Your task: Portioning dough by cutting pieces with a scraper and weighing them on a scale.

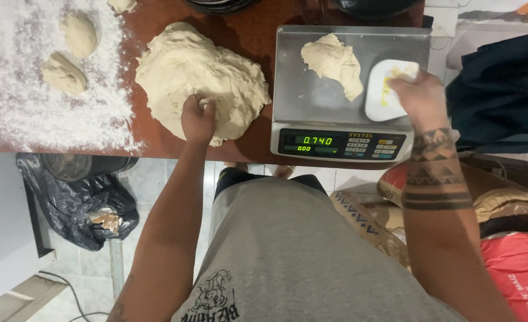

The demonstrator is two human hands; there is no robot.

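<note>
Left hand (pixel 199 117) pinches into the near edge of the big dough mass (pixel 199 77) on the worktop (pixel 249 36); right hand (pixel 419 95) grips a white scraper (pixel 385 89) (flat on the scale pan (pixel 311 95)), just right of the small dough piece (pixel 334 62)
</note>
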